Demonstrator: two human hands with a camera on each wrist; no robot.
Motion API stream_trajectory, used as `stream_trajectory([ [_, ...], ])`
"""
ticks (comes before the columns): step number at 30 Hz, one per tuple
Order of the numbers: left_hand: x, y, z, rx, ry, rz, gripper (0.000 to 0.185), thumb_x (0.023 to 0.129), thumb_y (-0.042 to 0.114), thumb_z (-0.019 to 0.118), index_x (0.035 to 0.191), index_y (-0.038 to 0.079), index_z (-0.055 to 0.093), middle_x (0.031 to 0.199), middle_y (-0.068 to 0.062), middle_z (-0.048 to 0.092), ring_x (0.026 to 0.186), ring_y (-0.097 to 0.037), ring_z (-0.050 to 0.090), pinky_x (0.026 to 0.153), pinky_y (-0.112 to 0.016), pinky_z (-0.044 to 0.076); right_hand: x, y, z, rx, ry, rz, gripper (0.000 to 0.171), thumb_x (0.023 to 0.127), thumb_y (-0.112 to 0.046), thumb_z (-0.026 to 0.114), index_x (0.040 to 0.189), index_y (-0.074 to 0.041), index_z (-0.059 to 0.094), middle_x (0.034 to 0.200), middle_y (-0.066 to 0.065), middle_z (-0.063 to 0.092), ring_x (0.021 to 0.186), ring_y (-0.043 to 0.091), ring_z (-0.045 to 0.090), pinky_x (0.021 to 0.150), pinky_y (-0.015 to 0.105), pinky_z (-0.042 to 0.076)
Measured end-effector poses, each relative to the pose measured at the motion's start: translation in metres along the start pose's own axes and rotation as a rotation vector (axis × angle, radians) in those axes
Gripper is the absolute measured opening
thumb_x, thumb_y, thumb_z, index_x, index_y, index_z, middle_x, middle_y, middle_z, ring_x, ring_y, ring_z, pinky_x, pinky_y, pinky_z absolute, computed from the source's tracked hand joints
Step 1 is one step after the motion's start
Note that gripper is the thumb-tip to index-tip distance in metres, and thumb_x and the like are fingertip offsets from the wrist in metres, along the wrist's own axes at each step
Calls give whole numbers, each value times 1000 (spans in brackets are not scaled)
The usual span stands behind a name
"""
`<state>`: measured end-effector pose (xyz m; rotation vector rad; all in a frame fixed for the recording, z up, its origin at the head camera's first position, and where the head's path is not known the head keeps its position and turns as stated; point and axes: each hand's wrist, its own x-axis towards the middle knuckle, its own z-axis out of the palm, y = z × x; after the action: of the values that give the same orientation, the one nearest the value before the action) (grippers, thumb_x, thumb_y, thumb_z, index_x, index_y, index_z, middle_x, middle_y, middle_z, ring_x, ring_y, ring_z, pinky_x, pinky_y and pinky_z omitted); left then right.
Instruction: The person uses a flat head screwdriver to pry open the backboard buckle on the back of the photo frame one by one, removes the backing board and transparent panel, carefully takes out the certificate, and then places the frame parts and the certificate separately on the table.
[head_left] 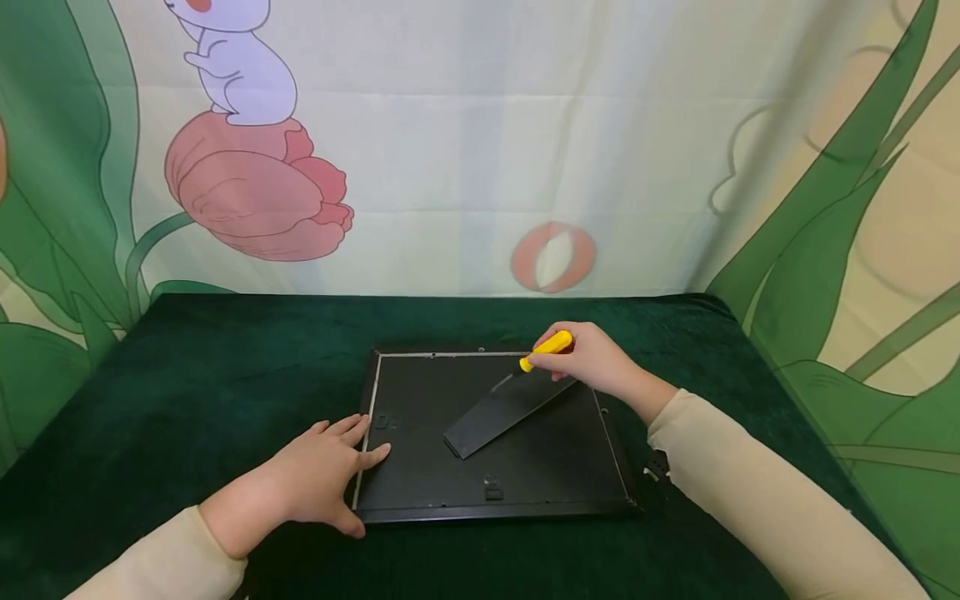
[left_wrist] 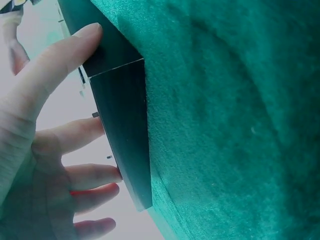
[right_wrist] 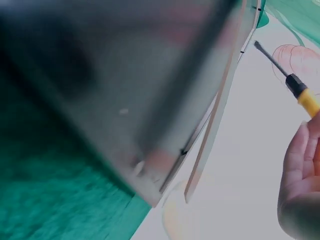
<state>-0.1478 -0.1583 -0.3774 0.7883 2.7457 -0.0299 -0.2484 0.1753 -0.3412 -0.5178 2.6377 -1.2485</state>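
Note:
A black picture frame (head_left: 420,479) lies back side up on dark green cloth, its stand leg (head_left: 487,427) slanting across the backboard. At the left edge, my left hand (head_left: 322,471) rests with spread fingers. In the left wrist view, the thumb touches one outer side of the frame (left_wrist: 122,120) near a corner, and fingertips meet the adjoining side. My right hand (head_left: 596,354) grips a screwdriver (head_left: 550,347) by its yellow handle, above the upper right of the backboard. The right wrist view shows the flat tip of the screwdriver (right_wrist: 272,61) apart from the frame.
Small hangers (head_left: 492,490) sit on the backboard, and tiny dark tabs line its rim. Green cloth (head_left: 225,375) covers the table around the frame. Behind the table hangs a printed curtain (head_left: 450,167) with a rabbit, flowers and leaves.

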Motion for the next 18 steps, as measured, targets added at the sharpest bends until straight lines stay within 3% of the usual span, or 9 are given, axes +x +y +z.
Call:
stream_trajectory([
  [5, 0, 1, 0, -2, -7, 2, 91, 48, 62, 68, 125, 21, 44, 133, -16, 29, 122, -32, 20, 91, -55, 19, -20, 5, -8, 1, 43, -35, 39, 73, -44, 59, 92, -10, 56, 83, 5, 57, 69, 24, 55, 66, 37, 47],
  [10, 0, 2, 1, -2, -3, 14, 91, 48, 63, 67, 125, 21, 43, 133, -16, 28, 122, -32, 20, 91, -54, 20, -37, 11, -14, 4, 40, -72, 28, 80, -36, 54, 92, -11, 53, 83, 4, 58, 69, 24, 56, 65, 38, 47],
  [18, -1, 2, -1, 7, 33, 29, 90, 48, 62, 67, 125, 20, 44, 132, -18, 29, 121, -32, 22, 90, -53, 22, -58, 19, -22, -107, 71, -77, 24, 82, -31, 54, 90, -9, 53, 77, 3, 59, 60, 22, 55, 57, 35, 48],
])
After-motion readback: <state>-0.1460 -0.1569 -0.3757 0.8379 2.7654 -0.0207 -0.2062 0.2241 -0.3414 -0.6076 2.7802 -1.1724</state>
